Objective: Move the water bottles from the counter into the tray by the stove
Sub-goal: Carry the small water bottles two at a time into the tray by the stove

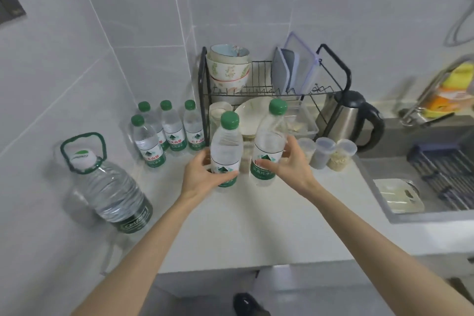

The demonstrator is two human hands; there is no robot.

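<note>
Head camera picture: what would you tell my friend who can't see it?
The left hand grips one clear plastic green-capped water bottle; the right hand grips a second bottle. Four more bottles stand on the white counter beside a black wire dish rack.

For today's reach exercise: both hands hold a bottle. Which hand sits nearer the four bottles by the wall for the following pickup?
Left, likely. The four bottles stand left of the left hand; the right hand is farther away.

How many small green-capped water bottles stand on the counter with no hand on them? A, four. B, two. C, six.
A: four small bottles stand clustered left of the dish rack; the left hand grips a fifth bottle, the right hand a sixth bottle.
</note>
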